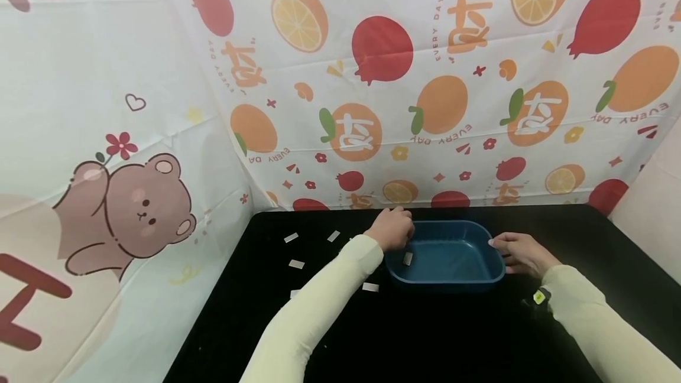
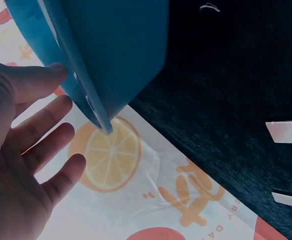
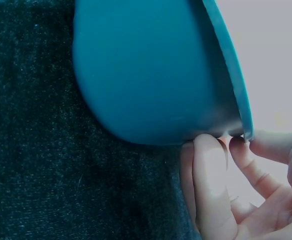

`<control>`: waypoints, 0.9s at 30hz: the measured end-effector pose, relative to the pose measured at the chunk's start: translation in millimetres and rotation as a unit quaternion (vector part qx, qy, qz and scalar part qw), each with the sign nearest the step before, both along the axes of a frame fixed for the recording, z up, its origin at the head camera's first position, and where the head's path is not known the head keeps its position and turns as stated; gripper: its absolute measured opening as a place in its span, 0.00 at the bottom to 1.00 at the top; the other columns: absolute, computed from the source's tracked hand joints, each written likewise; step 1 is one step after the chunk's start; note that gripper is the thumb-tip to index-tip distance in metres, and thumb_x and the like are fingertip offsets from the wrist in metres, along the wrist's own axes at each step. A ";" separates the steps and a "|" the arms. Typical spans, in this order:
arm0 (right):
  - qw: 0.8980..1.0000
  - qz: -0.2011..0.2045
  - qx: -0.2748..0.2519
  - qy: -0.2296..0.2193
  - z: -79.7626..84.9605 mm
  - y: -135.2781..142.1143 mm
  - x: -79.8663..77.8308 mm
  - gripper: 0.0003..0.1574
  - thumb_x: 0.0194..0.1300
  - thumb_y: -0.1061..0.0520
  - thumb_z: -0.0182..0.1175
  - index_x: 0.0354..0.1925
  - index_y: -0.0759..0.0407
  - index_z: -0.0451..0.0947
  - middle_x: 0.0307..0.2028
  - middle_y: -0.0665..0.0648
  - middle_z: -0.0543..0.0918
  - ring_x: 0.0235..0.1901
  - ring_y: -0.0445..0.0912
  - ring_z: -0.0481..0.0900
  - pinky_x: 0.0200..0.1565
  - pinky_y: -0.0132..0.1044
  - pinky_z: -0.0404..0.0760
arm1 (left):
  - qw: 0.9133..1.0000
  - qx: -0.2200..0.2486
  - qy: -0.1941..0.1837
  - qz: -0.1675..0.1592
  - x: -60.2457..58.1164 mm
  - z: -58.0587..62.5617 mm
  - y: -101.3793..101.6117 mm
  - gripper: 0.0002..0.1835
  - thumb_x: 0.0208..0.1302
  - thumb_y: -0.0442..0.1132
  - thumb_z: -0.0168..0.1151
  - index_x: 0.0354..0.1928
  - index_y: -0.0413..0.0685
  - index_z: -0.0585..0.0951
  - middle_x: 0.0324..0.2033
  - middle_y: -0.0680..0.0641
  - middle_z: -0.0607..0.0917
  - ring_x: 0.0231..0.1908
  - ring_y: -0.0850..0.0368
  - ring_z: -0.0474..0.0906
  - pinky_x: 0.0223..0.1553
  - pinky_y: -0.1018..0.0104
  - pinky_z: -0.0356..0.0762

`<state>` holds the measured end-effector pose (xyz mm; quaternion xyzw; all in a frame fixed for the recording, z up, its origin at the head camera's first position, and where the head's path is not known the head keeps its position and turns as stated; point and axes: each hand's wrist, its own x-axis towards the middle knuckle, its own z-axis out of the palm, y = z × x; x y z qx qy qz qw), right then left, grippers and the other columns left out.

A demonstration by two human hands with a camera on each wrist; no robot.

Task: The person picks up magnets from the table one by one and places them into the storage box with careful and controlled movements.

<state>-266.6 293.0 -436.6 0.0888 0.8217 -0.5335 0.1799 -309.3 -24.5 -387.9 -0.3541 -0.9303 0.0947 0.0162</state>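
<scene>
Blue tub (image 1: 452, 281): is resting on the black desk (image 1: 436, 336), between both hands.
Left hand (image 1: 391, 229): is reaching to the left rim, grip loose, fingers parted.
Right hand (image 1: 524, 253): grip is pinching the right rim.
Pale strips (image 1: 296, 264): are lying leftward; one is lying inside.

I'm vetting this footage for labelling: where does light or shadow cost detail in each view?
Head: the cloth is bright, but the table sinks to near-black; left wrist: the left hand looks shaded against the brighter cloth; right wrist: the background beyond the rim of the tub washes out to pale grey, though the table's grain shows.
</scene>
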 end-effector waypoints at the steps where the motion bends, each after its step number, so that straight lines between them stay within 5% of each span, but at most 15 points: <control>1: 1.000 0.000 0.000 0.000 -0.6 -0.2 0.1 0.25 0.74 0.45 0.53 0.55 0.64 0.75 0.39 0.56 0.84 0.33 0.44 0.85 0.36 0.38 0.86 | 1.000 0.001 0.001 0.001 -0.2 -0.5 -0.8 0.09 0.69 0.43 0.61 0.38 0.62 0.90 0.45 0.56 0.83 0.46 0.57 0.72 0.45 0.61 0.74; 27: 1.000 -0.003 0.003 0.001 1.0 0.3 0.7 0.25 0.74 0.44 0.53 0.54 0.64 0.75 0.39 0.57 0.84 0.33 0.44 0.85 0.37 0.39 0.87 | 0.999 0.033 0.027 0.008 -7.3 7.6 -29.5 0.08 0.68 0.43 0.62 0.42 0.59 0.90 0.46 0.54 0.85 0.50 0.57 0.76 0.48 0.60 0.79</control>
